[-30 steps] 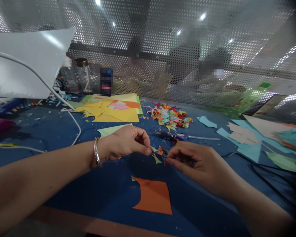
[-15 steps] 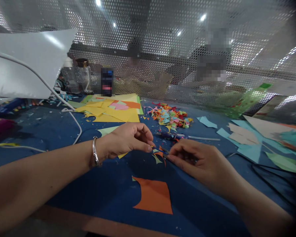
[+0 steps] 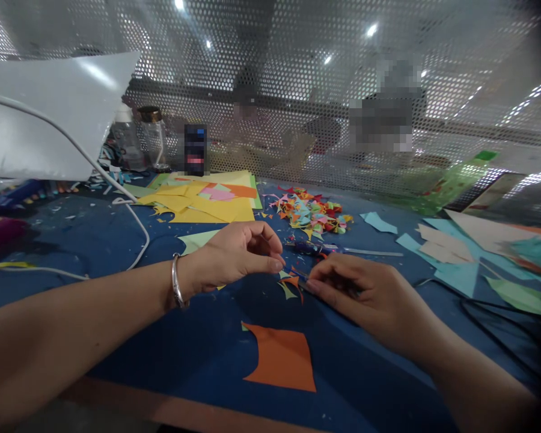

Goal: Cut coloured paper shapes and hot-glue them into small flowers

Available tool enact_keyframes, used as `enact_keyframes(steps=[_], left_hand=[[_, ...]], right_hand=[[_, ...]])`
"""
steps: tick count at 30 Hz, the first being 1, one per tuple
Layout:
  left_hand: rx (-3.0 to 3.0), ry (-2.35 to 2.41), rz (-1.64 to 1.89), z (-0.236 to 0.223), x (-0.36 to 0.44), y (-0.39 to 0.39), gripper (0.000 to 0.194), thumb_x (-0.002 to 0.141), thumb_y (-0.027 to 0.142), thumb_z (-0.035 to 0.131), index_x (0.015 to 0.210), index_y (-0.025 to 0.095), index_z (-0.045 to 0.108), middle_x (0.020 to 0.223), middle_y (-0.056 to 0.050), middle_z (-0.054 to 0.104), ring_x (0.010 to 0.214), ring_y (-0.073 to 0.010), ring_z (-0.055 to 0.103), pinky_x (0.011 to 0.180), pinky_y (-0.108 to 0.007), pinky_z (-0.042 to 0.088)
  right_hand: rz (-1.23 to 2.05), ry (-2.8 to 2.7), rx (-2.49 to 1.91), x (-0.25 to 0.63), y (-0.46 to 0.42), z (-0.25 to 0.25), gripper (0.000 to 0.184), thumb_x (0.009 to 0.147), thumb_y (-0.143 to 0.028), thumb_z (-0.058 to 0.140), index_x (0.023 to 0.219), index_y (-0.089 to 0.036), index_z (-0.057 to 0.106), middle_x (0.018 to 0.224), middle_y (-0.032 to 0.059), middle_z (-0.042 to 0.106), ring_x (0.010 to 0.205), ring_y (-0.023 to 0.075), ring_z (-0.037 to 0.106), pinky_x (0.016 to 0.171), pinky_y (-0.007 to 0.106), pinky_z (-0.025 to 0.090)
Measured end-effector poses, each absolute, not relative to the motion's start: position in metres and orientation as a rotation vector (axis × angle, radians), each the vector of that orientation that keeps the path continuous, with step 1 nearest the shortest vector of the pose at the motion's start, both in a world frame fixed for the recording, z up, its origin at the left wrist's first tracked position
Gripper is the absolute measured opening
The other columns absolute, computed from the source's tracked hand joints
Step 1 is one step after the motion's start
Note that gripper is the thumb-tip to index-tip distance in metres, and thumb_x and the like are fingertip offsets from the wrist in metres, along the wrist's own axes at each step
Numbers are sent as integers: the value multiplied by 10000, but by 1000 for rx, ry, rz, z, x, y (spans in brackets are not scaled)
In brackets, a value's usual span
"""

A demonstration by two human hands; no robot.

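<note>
Curved orange paper scrap (image 3: pixel 296 282) lies on the blue tabletop (image 3: pixel 180 355) beside a pointed pale-green paper scrap (image 3: pixel 287 291), between the hands. Its long axis runs far-left to near-right; it's just left of the right hand's (image 3: pixel 360 285) fingertips, which look nearest. Right hand pinches a slender object, mostly hidden by the fingers, identity unclear. Left hand (image 3: pixel 241 252): thumb and fingers curled close together; can't tell if anything's between. Near side: larger orange paper sheet (image 3: pixel 283 359), left edge concave. Far side: multicoloured paper-scrap heap (image 3: pixel 313 213).
</note>
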State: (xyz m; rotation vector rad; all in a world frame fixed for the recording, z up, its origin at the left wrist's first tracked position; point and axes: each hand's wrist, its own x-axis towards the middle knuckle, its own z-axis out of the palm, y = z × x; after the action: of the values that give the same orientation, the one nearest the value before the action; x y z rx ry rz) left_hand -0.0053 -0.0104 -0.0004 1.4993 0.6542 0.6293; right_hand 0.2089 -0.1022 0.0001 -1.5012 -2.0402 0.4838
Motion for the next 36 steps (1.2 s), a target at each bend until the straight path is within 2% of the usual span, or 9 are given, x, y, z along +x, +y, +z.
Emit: enact_keyframes(steps=[11, 20, 28, 33, 36], left_hand=[[1414, 663, 702, 6, -5, -12, 147, 682, 75, 779, 719, 115, 643, 695, 4, 651, 674, -72, 582, 678, -214, 444], [1311, 711, 797, 4, -10, 7, 136, 718, 107, 764, 742, 119, 631, 691, 3, 652, 623, -86, 608, 632, -231, 462], [1159, 768, 733, 5, -6, 1, 147, 743, 70, 764, 803, 106, 635, 732, -17, 690, 651, -97, 653, 631, -223, 477], [1101, 761, 678, 8, -5, -5, 161, 761, 35, 741, 849, 109, 628, 775, -35, 713, 664, -96, 675, 620, -202, 480], [1103, 753, 657, 8, -5, -6, 177, 778, 24, 722, 893, 118, 627, 786, -36, 713, 698, -109, 696, 627, -197, 489]], right_hand=[[482, -2033, -1519, 210, -105, 4, 275, 955, -411, 531, 829, -217, 680, 716, 21, 646, 609, 141, 559, 506, 241, 435], [431, -1982, -1534, 225, -101, 5, 271, 936, -409, 559, 784, -217, 675, 636, 3, 622, 484, 111, 520, 425, 221, 394], [204, -1828, -1469, 228, -99, 4, 247, 885, -448, 637, 786, -230, 694, 762, 23, 692, 650, 153, 620, 537, 246, 466], [226, -1707, -1456, 226, -100, 7, 251, 867, -443, 669, 786, -208, 704, 606, -17, 620, 470, 98, 520, 426, 208, 404], [195, -1577, -1437, 223, -102, 6, 213, 857, -408, 701, 781, -209, 702, 532, -33, 597, 427, 87, 519, 402, 192, 395]])
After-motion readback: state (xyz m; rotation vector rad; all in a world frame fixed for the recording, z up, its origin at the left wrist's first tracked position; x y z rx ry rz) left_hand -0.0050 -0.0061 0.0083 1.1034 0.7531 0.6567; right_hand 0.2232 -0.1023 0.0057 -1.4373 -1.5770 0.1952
